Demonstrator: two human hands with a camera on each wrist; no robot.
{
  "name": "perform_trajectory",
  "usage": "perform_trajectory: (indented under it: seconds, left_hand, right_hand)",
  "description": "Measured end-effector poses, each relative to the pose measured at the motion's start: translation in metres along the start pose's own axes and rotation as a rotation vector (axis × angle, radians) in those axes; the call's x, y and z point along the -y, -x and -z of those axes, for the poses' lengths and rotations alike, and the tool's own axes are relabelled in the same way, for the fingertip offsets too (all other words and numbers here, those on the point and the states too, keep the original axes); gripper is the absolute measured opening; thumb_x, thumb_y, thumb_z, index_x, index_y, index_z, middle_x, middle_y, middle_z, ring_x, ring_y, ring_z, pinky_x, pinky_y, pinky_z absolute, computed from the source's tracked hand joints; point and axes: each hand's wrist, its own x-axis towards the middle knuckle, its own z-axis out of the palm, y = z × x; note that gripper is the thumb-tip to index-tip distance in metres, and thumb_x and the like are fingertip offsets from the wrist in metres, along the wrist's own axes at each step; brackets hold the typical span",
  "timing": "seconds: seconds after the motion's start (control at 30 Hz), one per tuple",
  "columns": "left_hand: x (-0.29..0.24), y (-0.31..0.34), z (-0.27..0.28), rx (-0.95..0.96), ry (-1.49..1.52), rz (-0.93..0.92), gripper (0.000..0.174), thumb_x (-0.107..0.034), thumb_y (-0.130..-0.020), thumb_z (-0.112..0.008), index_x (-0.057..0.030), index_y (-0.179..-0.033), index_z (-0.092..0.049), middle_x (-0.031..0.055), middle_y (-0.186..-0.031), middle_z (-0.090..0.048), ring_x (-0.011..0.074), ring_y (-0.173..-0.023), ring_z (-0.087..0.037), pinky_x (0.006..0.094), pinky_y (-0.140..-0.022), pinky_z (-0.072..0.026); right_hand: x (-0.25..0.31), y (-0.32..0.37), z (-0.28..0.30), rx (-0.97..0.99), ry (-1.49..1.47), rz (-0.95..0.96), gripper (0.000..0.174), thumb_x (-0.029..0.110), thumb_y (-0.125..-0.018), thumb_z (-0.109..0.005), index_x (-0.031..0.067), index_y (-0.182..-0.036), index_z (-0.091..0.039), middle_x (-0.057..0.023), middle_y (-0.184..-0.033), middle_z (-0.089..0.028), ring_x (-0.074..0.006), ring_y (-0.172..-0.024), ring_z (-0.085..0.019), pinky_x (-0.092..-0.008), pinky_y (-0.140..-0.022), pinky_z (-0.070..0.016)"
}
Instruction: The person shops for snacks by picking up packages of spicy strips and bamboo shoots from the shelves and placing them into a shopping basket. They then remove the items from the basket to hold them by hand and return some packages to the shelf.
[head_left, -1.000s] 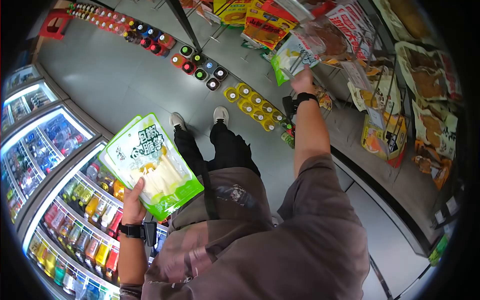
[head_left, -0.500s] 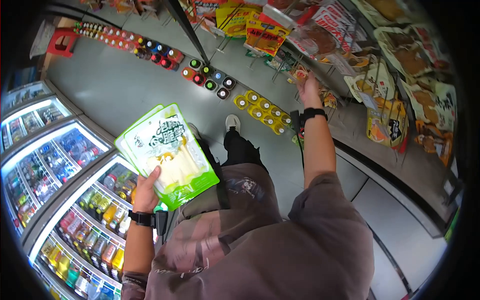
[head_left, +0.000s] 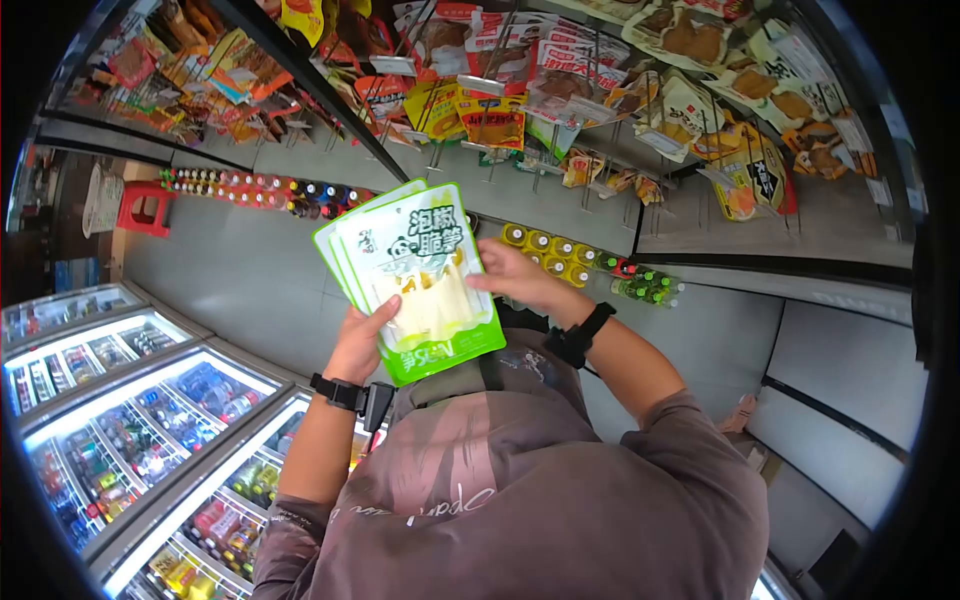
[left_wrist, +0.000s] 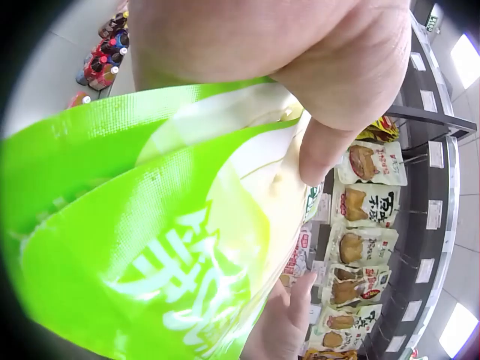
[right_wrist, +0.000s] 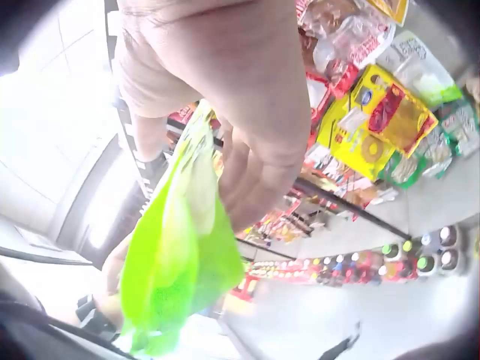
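Note:
Overlapping green-and-white food packets (head_left: 430, 290) are held up before the body. My left hand (head_left: 358, 340) grips their left edge, thumb across the front; in the left wrist view the left hand's thumb (left_wrist: 322, 150) presses on a packet (left_wrist: 150, 255). At the right edge is my right hand (head_left: 520, 278), its thumb near the front and its fingers partly hidden. In the right wrist view, this right hand (right_wrist: 202, 157) has bent fingers beside the packets (right_wrist: 180, 240), with the thumb apart from them.
Hanging snack bags (head_left: 492, 118) fill the racks ahead and to the right. Yellow-capped bottles (head_left: 545, 250) and other drinks stand in rows on the floor. Lit drink coolers (head_left: 150, 400) are at the left, a red stool (head_left: 147, 208) beyond them.
My right hand has come back from the rack to the packets' right edge. My left hand has carried the packets rightward and up in the view, which has also shifted.

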Motion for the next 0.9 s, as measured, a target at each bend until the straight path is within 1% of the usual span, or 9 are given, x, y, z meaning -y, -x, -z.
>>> perform_trajectory:
  seconds: [0.03,0.07,0.23,0.43,0.6,0.67,0.7,0.77,0.9]
  left_hand:
    - [-0.004,0.000,-0.004,0.012,-0.012,-0.005,0.046,-0.007,-0.088,-0.062,-0.0021,-0.131,-0.046,0.0094,-0.126,-0.057,0.0207,-0.113,-0.056,0.0352,-0.097,-0.0453]
    - [-0.007,-0.002,-0.009,0.029,-0.018,0.008,0.046,-0.007,-0.088,-0.063,-0.0024,-0.130,-0.047,0.0090,-0.126,-0.057,0.0199,-0.113,-0.056,0.0341,-0.097,-0.0451]
    - [-0.006,-0.003,-0.005,0.077,0.004,0.055,0.045,-0.017,-0.091,-0.062,-0.0031,-0.131,-0.046,0.0086,-0.126,-0.057,0.0187,-0.113,-0.055,0.0334,-0.096,-0.0446]
    - [0.010,-0.007,-0.004,0.054,-0.056,0.075,0.042,-0.019,-0.093,-0.060,-0.0035,-0.129,-0.048,0.0070,-0.125,-0.057,0.0179,-0.112,-0.055,0.0337,-0.096,-0.0451]
    - [0.016,-0.013,0.018,-0.004,-0.045,0.066,0.040,-0.019,-0.093,-0.059,-0.0040,-0.129,-0.048,0.0069,-0.124,-0.057,0.0186,-0.112,-0.055,0.0338,-0.097,-0.0444]
    - [0.020,-0.013,0.028,-0.063,-0.023,0.031,0.041,-0.019,-0.093,-0.058,-0.0040,-0.130,-0.046,0.0082,-0.126,-0.056,0.0204,-0.114,-0.054,0.0353,-0.099,-0.0432]
    - [0.022,-0.013,0.032,-0.067,-0.017,0.042,0.041,-0.019,-0.093,-0.058,-0.0040,-0.130,-0.046,0.0082,-0.126,-0.056,0.0204,-0.114,-0.054,0.0353,-0.099,-0.0432]
    - [0.025,-0.009,0.041,-0.128,0.007,0.023,0.043,-0.018,-0.093,-0.058,-0.0037,-0.131,-0.044,0.0091,-0.127,-0.054,0.0213,-0.115,-0.054,0.0363,-0.099,-0.0430]
    - [0.030,-0.001,0.043,-0.226,0.016,0.076,0.042,-0.018,-0.094,-0.057,-0.0031,-0.131,-0.044,0.0097,-0.127,-0.055,0.0219,-0.115,-0.054,0.0373,-0.099,-0.0439]
  right_hand:
    - [0.005,0.000,-0.015,0.021,0.020,0.081,0.045,0.014,-0.085,-0.069,0.0016,-0.124,-0.050,-0.0075,-0.117,-0.060,-0.0137,-0.100,-0.060,-0.0314,-0.085,-0.0497]
    - [0.014,0.004,-0.021,0.003,0.040,-0.010,0.045,0.012,-0.083,-0.071,0.0010,-0.123,-0.052,-0.0064,-0.116,-0.061,-0.0136,-0.101,-0.059,-0.0300,-0.088,-0.0486]
    - [0.006,0.015,-0.013,-0.046,-0.079,0.032,0.040,0.009,-0.086,-0.068,0.0005,-0.122,-0.053,-0.0059,-0.113,-0.062,-0.0126,-0.101,-0.059,-0.0294,-0.089,-0.0479]
    - [-0.005,0.037,0.006,-0.268,-0.037,0.008,0.038,0.006,-0.088,-0.063,0.0011,-0.124,-0.052,-0.0058,-0.113,-0.062,-0.0130,-0.100,-0.059,-0.0300,-0.089,-0.0478]
    - [-0.019,0.062,0.057,-0.438,-0.352,0.062,0.033,0.007,-0.087,-0.063,0.0008,-0.118,-0.055,-0.0062,-0.108,-0.065,-0.0144,-0.093,-0.063,-0.0297,-0.083,-0.0504]
    - [-0.036,0.069,0.099,-0.640,-0.201,0.107,0.031,0.005,-0.087,-0.062,0.0003,-0.117,-0.056,-0.0065,-0.106,-0.066,-0.0151,-0.091,-0.064,-0.0300,-0.080,-0.0512]
    - [-0.050,0.071,0.121,-0.643,-0.200,0.094,0.031,0.005,-0.087,-0.062,0.0003,-0.117,-0.056,-0.0065,-0.106,-0.066,-0.0151,-0.091,-0.064,-0.0300,-0.080,-0.0512]
    - [-0.086,0.071,0.165,-0.722,0.162,0.072,0.029,0.004,-0.086,-0.062,-0.0007,-0.114,-0.058,-0.0079,-0.104,-0.067,-0.0160,-0.091,-0.064,-0.0309,-0.080,-0.0515]
    - [-0.168,0.033,0.237,-0.847,0.537,-0.095,0.033,0.014,-0.078,-0.069,0.0006,-0.107,-0.062,-0.0183,-0.098,-0.068,-0.0306,-0.091,-0.066,-0.0371,-0.082,-0.0497]
